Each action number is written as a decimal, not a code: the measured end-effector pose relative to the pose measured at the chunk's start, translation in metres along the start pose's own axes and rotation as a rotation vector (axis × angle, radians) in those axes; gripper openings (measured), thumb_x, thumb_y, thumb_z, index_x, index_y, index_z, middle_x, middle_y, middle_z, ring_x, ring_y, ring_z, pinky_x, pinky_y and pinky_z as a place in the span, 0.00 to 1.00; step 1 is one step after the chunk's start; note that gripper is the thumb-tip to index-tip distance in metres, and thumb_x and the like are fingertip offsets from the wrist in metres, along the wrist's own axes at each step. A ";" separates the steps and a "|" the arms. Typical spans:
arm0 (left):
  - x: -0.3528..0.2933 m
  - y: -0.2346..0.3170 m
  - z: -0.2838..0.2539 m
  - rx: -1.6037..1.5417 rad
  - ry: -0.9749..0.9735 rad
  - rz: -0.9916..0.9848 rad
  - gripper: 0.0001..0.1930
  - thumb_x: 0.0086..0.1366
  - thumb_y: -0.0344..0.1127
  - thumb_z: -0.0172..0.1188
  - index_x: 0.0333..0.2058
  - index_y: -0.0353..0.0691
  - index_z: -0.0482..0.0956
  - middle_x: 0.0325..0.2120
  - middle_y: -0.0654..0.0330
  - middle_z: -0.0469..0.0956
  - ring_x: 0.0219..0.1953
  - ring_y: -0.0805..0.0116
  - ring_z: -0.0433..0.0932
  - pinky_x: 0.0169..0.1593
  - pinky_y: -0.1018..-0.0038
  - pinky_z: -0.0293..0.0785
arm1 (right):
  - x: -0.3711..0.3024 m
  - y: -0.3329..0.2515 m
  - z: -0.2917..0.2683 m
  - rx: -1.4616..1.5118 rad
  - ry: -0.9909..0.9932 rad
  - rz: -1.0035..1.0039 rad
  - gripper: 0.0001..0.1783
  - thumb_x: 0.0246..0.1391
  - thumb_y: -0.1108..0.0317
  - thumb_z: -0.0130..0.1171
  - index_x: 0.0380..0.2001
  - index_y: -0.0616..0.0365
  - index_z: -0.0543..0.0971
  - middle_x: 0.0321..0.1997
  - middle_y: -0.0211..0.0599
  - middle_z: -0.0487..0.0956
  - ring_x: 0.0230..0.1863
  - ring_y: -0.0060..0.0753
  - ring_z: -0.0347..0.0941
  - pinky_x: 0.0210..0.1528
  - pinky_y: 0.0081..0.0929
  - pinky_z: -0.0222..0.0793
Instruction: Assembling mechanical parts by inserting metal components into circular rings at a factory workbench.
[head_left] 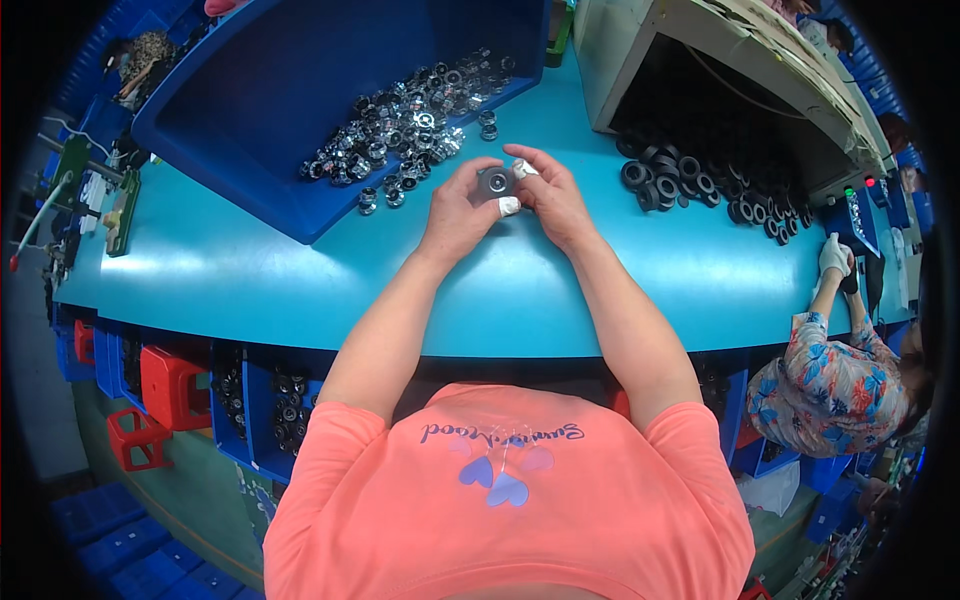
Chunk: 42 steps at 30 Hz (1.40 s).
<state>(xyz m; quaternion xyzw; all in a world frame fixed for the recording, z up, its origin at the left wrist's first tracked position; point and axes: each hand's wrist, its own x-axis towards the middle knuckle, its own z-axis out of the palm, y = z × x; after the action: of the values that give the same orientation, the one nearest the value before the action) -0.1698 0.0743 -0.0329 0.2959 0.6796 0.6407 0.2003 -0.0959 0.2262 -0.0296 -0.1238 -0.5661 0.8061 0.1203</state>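
Between my two hands, over the middle of the turquoise table, is a small toy wheel (pixel 497 181) with a dark tyre and a shiny hub in its centre. My left hand (pixel 466 208) closes on it from the left, its thumb wrapped in white tape. On the other side my right hand (pixel 552 196) grips it with a taped thumb, the index finger reaching past it. Shiny chrome hubs (pixel 395 130) lie heaped in a tilted blue bin (pixel 230 120) ahead to the left, with several spilled onto the table. Black rubber tyres (pixel 665 175) are piled to the right.
A pale box-like housing (pixel 625 50) with a dark opening stands behind the tyres. At the far right a co-worker in a floral shirt (pixel 835 385) works with gloved hands. Red stools (pixel 172 385) and blue bins of dark parts (pixel 290 410) sit below the table's left edge.
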 end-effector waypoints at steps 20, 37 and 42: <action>-0.209 0.057 -0.141 0.582 0.369 -0.013 0.24 0.52 0.33 0.72 0.48 0.33 0.77 0.37 0.56 0.80 0.39 0.65 0.79 0.45 0.71 0.75 | -0.016 -0.078 -0.069 -1.298 0.268 -0.373 0.13 0.51 0.65 0.64 0.40 0.53 0.86 0.36 0.40 0.83 0.38 0.39 0.79 0.43 0.36 0.75; -0.162 0.078 -0.081 0.697 0.048 0.276 0.14 0.60 0.28 0.64 0.46 0.35 0.80 0.27 0.56 0.77 0.28 0.65 0.77 0.36 0.70 0.73 | 0.019 -0.106 -0.143 -1.763 0.577 -0.453 0.11 0.49 0.58 0.66 0.36 0.45 0.87 0.43 0.36 0.78 0.48 0.43 0.74 0.50 0.46 0.66; -0.068 0.059 -0.031 -0.061 -0.138 -0.020 0.16 0.72 0.37 0.53 0.54 0.36 0.76 0.36 0.60 0.79 0.35 0.70 0.79 0.40 0.73 0.78 | -0.020 -0.089 -0.072 -1.063 0.284 -0.633 0.10 0.52 0.69 0.64 0.39 0.54 0.83 0.45 0.39 0.77 0.47 0.44 0.76 0.48 0.35 0.72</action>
<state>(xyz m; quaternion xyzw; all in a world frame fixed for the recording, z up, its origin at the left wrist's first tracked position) -0.1308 0.0060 0.0213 0.3264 0.6472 0.6372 0.2620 -0.0482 0.3127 0.0320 -0.0989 -0.8767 0.3163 0.3486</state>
